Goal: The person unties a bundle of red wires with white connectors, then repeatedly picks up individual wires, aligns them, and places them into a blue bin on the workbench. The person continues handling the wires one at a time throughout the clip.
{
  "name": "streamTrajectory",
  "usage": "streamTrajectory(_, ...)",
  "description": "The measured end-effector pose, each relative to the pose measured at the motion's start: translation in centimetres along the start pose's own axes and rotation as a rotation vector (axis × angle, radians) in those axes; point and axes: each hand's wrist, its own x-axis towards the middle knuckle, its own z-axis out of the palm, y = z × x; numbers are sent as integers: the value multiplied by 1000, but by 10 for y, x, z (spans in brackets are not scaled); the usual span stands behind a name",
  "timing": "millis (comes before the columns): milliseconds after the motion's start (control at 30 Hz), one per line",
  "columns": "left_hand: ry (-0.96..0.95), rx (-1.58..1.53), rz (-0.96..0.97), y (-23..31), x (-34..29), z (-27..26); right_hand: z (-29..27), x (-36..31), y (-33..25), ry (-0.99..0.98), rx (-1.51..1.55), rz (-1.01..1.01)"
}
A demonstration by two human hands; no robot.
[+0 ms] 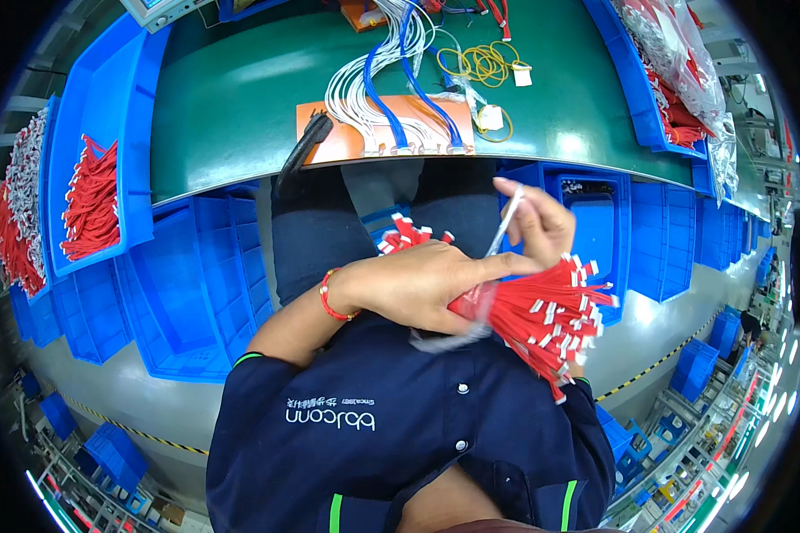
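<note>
- Many thin red cables [538, 311], tipped with blocky white connectors, are bunched in front of the torso.
- Left hand [413, 284]: fingers curled around the bunch.
- Right hand [542, 226]: fingertips pinched on a narrow, whitish strip [504, 224].
- Beyond: smooth green tabletop [231, 107].

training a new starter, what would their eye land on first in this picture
Probably the bundle of red wires with white ends, held in the left hand near the picture's centre, with the right hand pinching a pale strip. Next, the white and blue cables on an orange board at the green table's near edge. To the left, a blue tray holds another heap of red wires.
</note>
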Motion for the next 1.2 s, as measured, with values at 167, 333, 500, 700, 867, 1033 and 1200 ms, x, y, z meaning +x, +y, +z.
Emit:
streamTrajectory(167,301,188,100,1,-7,4,-35,20,11,-56,529,-161)
streamTrajectory(333,288,89,-84,12,-6,0,-94,31,-25,-576,638,-620)
streamTrajectory(500,565,-366,150,-22,-2,7,-93,10,-42,-599,925,-644)
streamTrajectory(700,529,-1034,244,-23,-22,-9,-144,4,-21,75,1250,-511)
streamTrajectory(867,568,-893,125,-28,-46,-2,-182,52,8,206,1227,-388)
streamTrajectory(1033,632,-925,65,-41,-74,16,-207,117,1,210,1254,-393)
streamTrajectory(1200,768,-1008,60,-60,-92,38,-132,157,-46,-83,1008,-444)
